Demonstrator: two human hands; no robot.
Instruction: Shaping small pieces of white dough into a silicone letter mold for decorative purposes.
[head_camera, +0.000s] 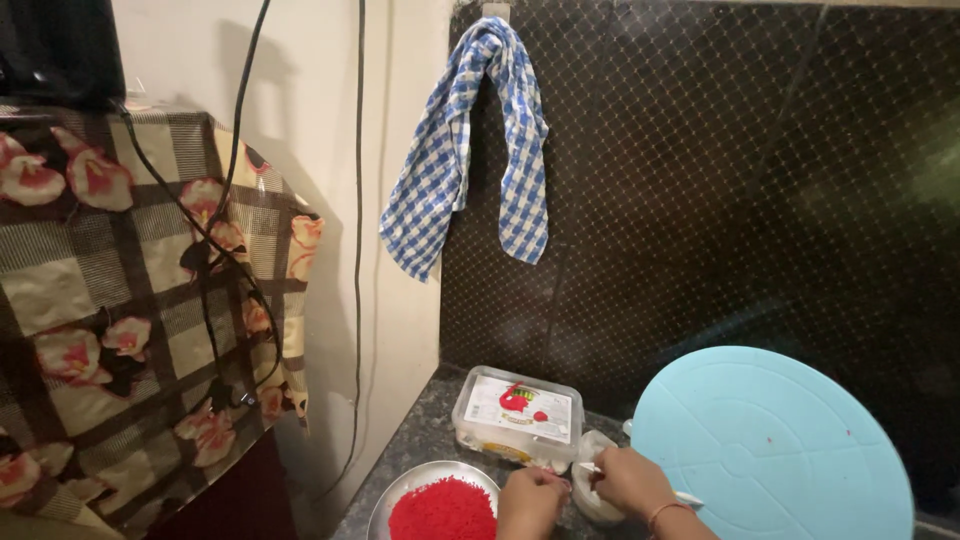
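Note:
At the bottom of the view, both hands meet over a small white bag (592, 462) on the dark stone counter (430, 425). My left hand (531, 500) has its fingers pinched near the bag's left side. My right hand (630, 481), with a red thread at the wrist, grips the bag and a thin white utensil (686, 497) that sticks out to the right. A steel plate (405, 490) heaped with red crumbs (443, 510) lies just left of my left hand. Behind the hands sits a clear lidded plastic box (517, 415) with a red and white label.
A round pale blue turntable (772, 445) stands at the right. A blue and white checked towel (470, 150) hangs on the dark patterned wall. A flowered checked cloth (120, 300) covers an appliance at left, with black cables (235, 150) running down the wall.

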